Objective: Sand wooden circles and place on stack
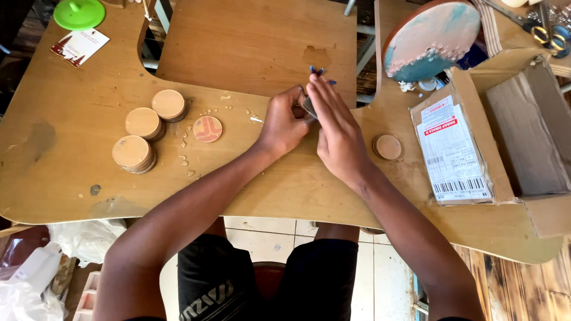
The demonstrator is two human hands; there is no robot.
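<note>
I view the wooden work board (250, 47) from the head camera, looking down. At centre frame, both hands meet over one small round disc (308, 106), which is held on edge just above the board.

Left hand (284, 122): fingers curled narrow around the disc, pinching it from the left. This grip appears to steady the piece.

Right hand (336, 128): fingers extended and laid flat along the disc's right side, tips pointing toward the top of the frame. The fingers close against the disc rather than spread. I judge that this flat contact presses or rubs the face; I cannot tell whether a sheet or pad lies between fingers and disc.

Left of centre, three stacks of plain wooden discs (143, 123) stand close together, within reach of the left hand. Just to their right lies a single patterned disc (207, 128), flat, apart from the stacks. Small pale crumbs are scattered around it.

Right of the hands, one more wooden disc (388, 146) lies flat on the board, near the right wrist.

At far right, an open cardboard box (523, 131) rests with a labelled flap turned out. At upper right, a round blue-and-pink plaque (434, 35) leans tilted, and scissors (550, 35) lie at the frame corner. At upper left sit a green lid (79, 13) and a small card (80, 46).
</note>
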